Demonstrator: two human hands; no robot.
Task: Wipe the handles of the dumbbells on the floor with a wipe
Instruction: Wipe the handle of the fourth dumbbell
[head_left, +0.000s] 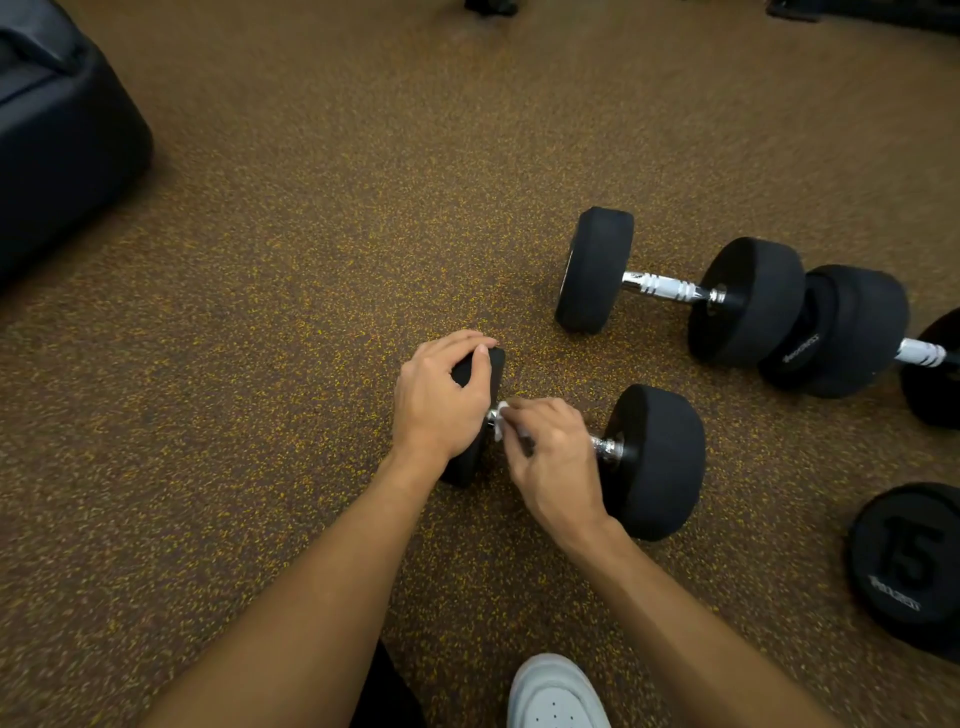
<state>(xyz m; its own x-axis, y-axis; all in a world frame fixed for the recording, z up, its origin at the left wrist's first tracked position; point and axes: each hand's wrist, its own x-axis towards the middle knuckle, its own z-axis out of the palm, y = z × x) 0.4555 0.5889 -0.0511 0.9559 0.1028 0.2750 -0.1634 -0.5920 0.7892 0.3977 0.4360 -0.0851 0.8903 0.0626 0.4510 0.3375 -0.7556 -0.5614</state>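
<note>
A black dumbbell with a chrome handle lies on the speckled brown floor in front of me. My left hand grips its left weight head from above. My right hand is closed around the handle, pressing a small white wipe against it near the left head. Most of the handle is hidden under my right hand; only its right end shows. A second dumbbell lies further back to the right, its chrome handle bare.
A third dumbbell lies at the right edge behind the second. A weight head marked 15 sits at lower right. A dark padded bench or bag fills the upper left. My white shoe is at the bottom.
</note>
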